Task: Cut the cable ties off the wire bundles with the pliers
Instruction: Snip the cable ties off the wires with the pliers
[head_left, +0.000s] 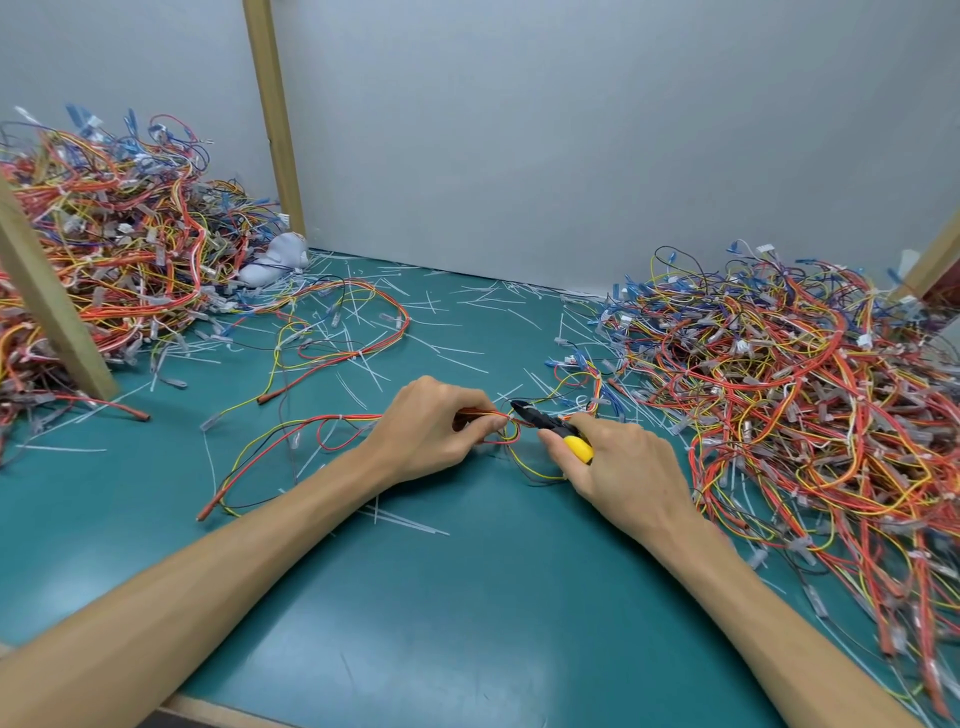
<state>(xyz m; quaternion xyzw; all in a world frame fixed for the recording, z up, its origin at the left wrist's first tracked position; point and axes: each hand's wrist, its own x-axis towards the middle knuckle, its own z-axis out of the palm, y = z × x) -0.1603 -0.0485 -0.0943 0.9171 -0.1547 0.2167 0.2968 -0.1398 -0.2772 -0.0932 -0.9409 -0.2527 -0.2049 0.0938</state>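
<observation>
Your right hand (618, 467) is wrapping its grip round the yellow-handled black-nosed pliers (550, 423). The nose is pointing left into the thin bundle of orange, red and yellow wires (353, 417) that your left hand (436, 431) is pinching between thumb and fingertips just above the teal tabletop (441, 597). The jaws are sitting right at what looks like a small white cable tie (511, 415), so you are likely lining up a cut. Whether the blades are already round the tie is too fine to tell. The next move is calling for the tip under the tie only, clear of the insulation, then a squeeze. Open tabletop is lying toward you. Cut white tie offcuts (457, 358) are littering the far side. The tangled wire heap on the right (805, 374) is crowding your right wrist, while the heap on the left (119, 244) and a slanted wooden post (57, 306) are standing well apart.
</observation>
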